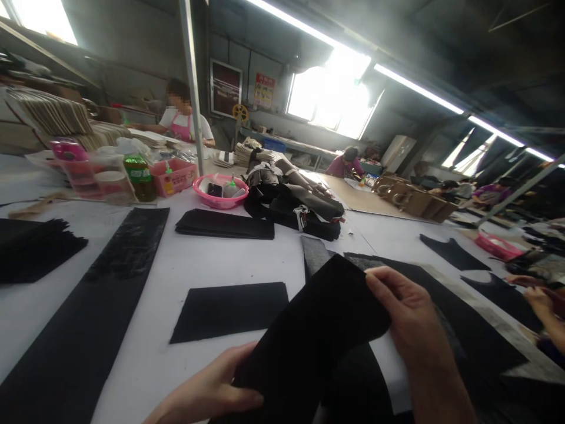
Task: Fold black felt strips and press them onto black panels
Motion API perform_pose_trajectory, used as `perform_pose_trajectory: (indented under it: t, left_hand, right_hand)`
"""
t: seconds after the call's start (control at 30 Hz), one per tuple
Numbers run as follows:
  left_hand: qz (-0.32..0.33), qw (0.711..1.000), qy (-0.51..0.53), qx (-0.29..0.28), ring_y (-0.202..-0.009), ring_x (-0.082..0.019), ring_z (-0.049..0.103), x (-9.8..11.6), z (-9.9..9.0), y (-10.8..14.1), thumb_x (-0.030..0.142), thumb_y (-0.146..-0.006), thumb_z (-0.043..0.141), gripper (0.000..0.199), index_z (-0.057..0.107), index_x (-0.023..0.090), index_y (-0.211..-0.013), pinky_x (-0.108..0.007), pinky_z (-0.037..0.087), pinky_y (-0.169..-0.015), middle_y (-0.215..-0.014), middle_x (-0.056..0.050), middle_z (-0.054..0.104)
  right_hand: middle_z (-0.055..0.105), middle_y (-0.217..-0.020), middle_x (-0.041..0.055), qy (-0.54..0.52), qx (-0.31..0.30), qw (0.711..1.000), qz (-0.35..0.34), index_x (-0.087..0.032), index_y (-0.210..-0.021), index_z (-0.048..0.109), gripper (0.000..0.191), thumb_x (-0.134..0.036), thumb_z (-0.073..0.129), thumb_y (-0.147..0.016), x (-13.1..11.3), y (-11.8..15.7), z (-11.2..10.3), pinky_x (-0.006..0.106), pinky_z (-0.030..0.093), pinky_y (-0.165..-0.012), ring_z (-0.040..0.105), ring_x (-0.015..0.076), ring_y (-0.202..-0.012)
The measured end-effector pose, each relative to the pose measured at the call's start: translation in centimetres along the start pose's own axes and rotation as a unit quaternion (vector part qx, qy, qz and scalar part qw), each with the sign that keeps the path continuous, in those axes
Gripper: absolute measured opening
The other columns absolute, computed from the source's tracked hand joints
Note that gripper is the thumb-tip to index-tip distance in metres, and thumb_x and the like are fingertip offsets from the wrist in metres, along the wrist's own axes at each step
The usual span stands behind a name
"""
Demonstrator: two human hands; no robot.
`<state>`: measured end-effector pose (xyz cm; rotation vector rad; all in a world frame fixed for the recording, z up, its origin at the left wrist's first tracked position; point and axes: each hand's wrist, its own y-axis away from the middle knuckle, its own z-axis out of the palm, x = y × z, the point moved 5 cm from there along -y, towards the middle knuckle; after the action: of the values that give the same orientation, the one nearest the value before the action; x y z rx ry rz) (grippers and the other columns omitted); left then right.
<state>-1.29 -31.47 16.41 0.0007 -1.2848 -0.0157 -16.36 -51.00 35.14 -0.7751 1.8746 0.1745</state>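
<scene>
A black fabric piece [309,330] is held up over the white table [212,259], between my two hands. My left hand [216,383] grips its lower left edge, thumb on top. At the upper right corner, my right hand [406,312] pinches the cloth between thumb and fingers. Just beyond it lies a rectangular stack of black pieces [232,309]. Farther back rests another black stack [225,224]. More black material [366,377] shows below the held piece, partly hidden by it.
A long black strip [97,294] runs down the left, beside a ragged black stack [35,247]. Behind are a pink basin [220,197], a green bottle [139,176] and a pile of black parts [291,200]. A co-worker's hands [541,303] are at the right edge.
</scene>
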Motion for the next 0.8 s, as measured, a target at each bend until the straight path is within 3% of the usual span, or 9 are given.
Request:
perform_pose_trajectory:
  t: [0.13,0.33,0.5,0.63,0.73,0.8]
  left_hand:
    - [0.004,1.000,0.025,0.018,-0.120,-0.030,0.054,0.2,-1.7,0.8,0.023,-0.070,0.082,0.080,0.046,0.029,-0.141,-0.039,0.045,-0.100,-0.131,-0.003,0.059]
    - [0.019,0.988,-0.125,0.084,-0.109,-0.025,0.056,1.4,-3.4,0.7,0.025,-0.076,0.079,0.070,0.048,0.029,-0.138,-0.035,0.045,-0.097,-0.119,-0.001,0.062]
    - [0.061,0.984,-0.121,0.120,-0.117,-0.026,0.054,1.3,-4.2,0.1,0.019,-0.071,0.080,0.077,0.046,0.029,-0.140,-0.035,0.043,-0.100,-0.131,-0.003,0.056]
    - [0.083,0.969,-0.173,0.157,-0.107,-0.025,0.057,1.9,-5.0,0.0,0.021,-0.069,0.081,0.077,0.048,0.028,-0.139,-0.034,0.046,-0.093,-0.124,-0.003,0.059]
    - [0.074,0.969,-0.189,0.143,-0.102,-0.025,0.059,2.8,-5.1,0.4,0.026,-0.072,0.080,0.063,0.057,0.024,-0.130,-0.033,0.048,-0.090,-0.116,-0.003,0.064]
    - [0.043,0.973,-0.198,0.115,-0.094,-0.025,0.061,3.2,-4.8,0.7,0.031,-0.073,0.080,0.043,0.066,0.020,-0.112,-0.031,0.050,-0.082,-0.102,-0.002,0.067]
  right_hand:
    - [0.065,-0.073,0.0008,-0.029,0.025,0.998,-0.046,-0.020,-0.087,0.069,0.027,-0.046,0.074,-0.080,-3.1,0.1,-0.4,0.022,0.047,-0.055,0.059,0.0145,-0.065]
    - [0.065,-0.073,-0.0019,-0.083,0.065,0.987,-0.119,-0.024,-0.089,0.070,0.015,-0.035,0.076,-0.081,-7.5,0.4,-0.6,0.018,0.048,-0.052,0.059,0.0110,-0.061]
    - [0.066,-0.073,-0.0003,-0.061,0.036,0.989,-0.132,-0.024,-0.085,0.071,0.014,-0.036,0.075,-0.081,-9.4,1.0,0.0,0.018,0.049,-0.053,0.060,0.0117,-0.063]
    - [0.066,-0.075,-0.0002,-0.072,0.049,0.982,-0.168,-0.025,-0.084,0.071,0.009,-0.032,0.075,-0.081,-11.2,2.3,1.2,0.017,0.046,-0.052,0.059,0.0115,-0.062]
    - [0.059,-0.068,-0.0011,-0.095,0.122,0.972,-0.174,-0.023,-0.081,0.069,0.003,-0.024,0.067,-0.083,-12.1,3.2,1.7,0.017,0.041,-0.049,0.053,0.0101,-0.058]
    - [0.059,-0.069,-0.0007,-0.093,0.110,0.973,-0.180,-0.024,-0.081,0.070,0.004,-0.024,0.067,-0.084,-12.2,3.2,2.1,0.018,0.042,-0.051,0.053,0.0108,-0.060]
